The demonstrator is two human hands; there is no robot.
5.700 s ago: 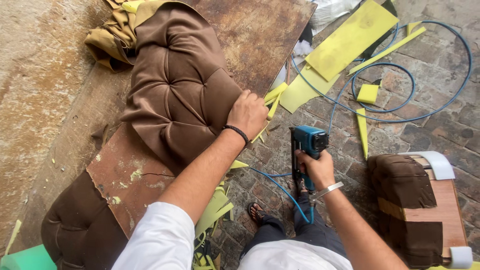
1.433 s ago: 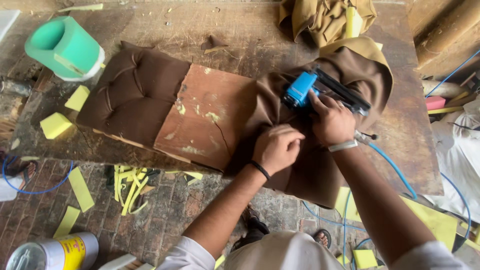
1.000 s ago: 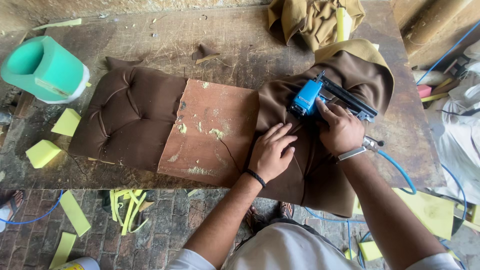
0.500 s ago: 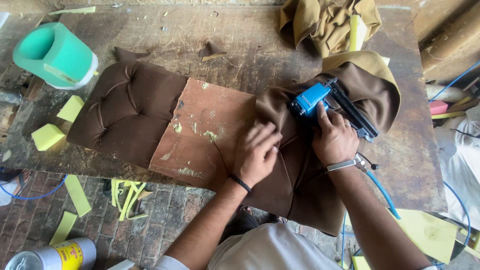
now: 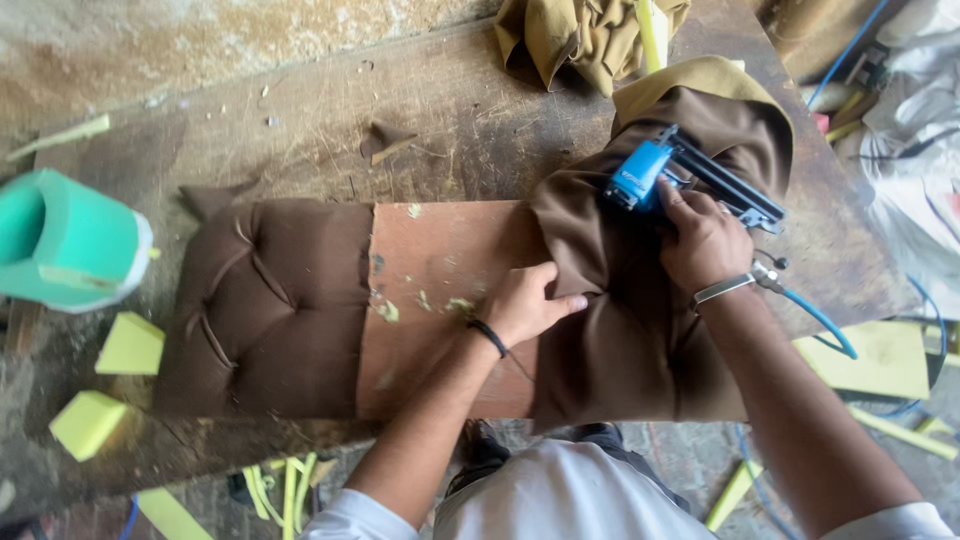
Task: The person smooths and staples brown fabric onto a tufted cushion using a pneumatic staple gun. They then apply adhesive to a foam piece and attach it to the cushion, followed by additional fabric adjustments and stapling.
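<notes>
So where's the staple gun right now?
In the head view, right of centre: the blue staple gun is in the right hand, lying on the brown fabric beside the wooden board.

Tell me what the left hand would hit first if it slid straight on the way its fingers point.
The left hand points right, fingertips already at the brown fabric fold. Going on, it would probably push into that fabric, below the blue staple gun.

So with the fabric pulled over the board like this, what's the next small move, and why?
Probably fire a staple beside the left hand. It pins the brown fabric edge flat on the bare wooden board, while the right hand holds the blue staple gun on the fabric just above.
</notes>
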